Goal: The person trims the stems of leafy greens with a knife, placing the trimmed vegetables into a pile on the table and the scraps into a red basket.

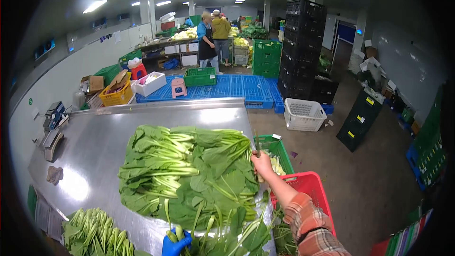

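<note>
My left hand [176,245], in a blue glove at the bottom edge, is closed around the pale stems of some leafy greens [179,233]. My right hand [262,163], bare below a plaid sleeve, is closed on a slim knife [257,146] at the table's right edge; its blade points away from me and is partly hard to make out. Between and beyond my hands lies a broad pile of leafy greens [159,170], stems mostly toward the middle and right. Another bunch of greens [97,232] lies at the lower left.
The steel table [99,161] carries a scale [51,142] and a crumpled cloth [55,175]. A red basket [310,182] and a green crate [284,154] stand against its right side. Beyond are blue pallets [227,87], stacked black crates [301,47], a white crate [305,115] and two people [207,42].
</note>
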Available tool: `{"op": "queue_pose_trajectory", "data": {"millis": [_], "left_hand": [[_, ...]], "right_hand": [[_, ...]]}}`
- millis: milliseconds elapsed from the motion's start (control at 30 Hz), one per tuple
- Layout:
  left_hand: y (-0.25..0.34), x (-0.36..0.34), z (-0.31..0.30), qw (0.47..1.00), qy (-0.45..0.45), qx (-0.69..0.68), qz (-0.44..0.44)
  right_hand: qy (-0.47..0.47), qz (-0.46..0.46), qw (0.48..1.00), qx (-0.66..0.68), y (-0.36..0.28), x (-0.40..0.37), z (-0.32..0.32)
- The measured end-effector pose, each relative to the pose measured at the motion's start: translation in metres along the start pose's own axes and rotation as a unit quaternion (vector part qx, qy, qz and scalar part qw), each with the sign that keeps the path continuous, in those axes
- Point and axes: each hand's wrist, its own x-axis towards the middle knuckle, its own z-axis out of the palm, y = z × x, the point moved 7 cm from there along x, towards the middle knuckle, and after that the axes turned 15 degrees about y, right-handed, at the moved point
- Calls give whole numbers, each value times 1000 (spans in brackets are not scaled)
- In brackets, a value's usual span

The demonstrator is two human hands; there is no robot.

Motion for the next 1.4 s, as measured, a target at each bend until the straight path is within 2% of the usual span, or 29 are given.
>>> {"op": "queue_pose_trajectory", "data": {"millis": [67, 100, 167, 233, 333, 367, 400, 467, 500, 600, 633, 667, 700, 733, 800, 833, 867, 900, 933, 1033, 1133, 1267, 1367, 1400], "left_hand": [[0, -9, -1, 993, -5, 113, -17], [2, -11, -2, 994, 6, 103, -20], [7, -15, 1, 997, 25, 61, -42], [3, -10, -1, 997, 7, 73, -40], [11, -9, 7, 995, -2, 83, -58], [15, -9, 11, 995, -1, 81, -62], [17, -8, 13, 996, 4, 76, -55], [20, -5, 16, 997, 12, 69, -41], [20, -4, 14, 996, 15, 76, -31], [9, 5, -4, 968, 108, 222, 42], [6, 8, -7, 958, 89, 243, 124], [26, 2, 6, 971, 119, 123, 168], [50, -12, 21, 967, 102, 110, 206], [85, -30, 41, 907, 76, 197, 364], [123, -56, 71, 837, 33, 235, 493], [128, -61, 81, 829, 29, 244, 502], [117, -54, 87, 836, 20, 249, 488], [87, -40, 85, 930, -41, 195, 310], [56, -36, 85, 980, -99, 127, 121], [36, -42, 74, 997, -72, 35, 1], [27, -53, 72, 998, -61, 8, -6], [21, -62, 71, 999, -51, -6, -9], [22, -65, 65, 995, -90, -41, -18], [24, -66, 64, 994, -100, -32, -16]], "right_hand": [[24, 61, 996, -61, 28, 48, 21], [35, 94, 991, -92, 34, 60, 24], [8, 75, 996, -42, 31, 72, 35], [-12, 66, 997, -25, 25, 75, 45], [-9, 0, 999, 41, 4, 61, 41], [-32, 3, 999, -26, -3, 56, 36], [3, -131, 990, -57, -13, 60, 31], [76, -384, 913, -114, -24, 53, 25], [21, -318, 942, -105, -31, 45, 20], [9, -448, 892, -64, -84, -20, -10], [-23, -456, 889, -44, -99, -46, -18], [-71, -456, 885, -61, -111, -74, -23], [-121, -453, 880, -75, -121, -104, -26], [-174, -448, 873, -87, -127, -133, -27], [-285, -437, 853, -19, -134, -187, -31], [-332, -433, 838, 19, -136, -209, -32], [-366, -413, 832, 51, -134, -229, -33], [-379, -373, 845, 47, -127, -242, -34], [-388, -336, 857, 42, -119, -251, -34], [-348, -208, 913, 45, -93, -259, -42], [-280, -388, 877, -32, -88, -276, -48], [-251, -419, 869, -78, -93, -284, -48], [-258, -449, 850, -95, -61, -278, -40], [-284, -413, 862, -74, -49, -275, -40]]}}
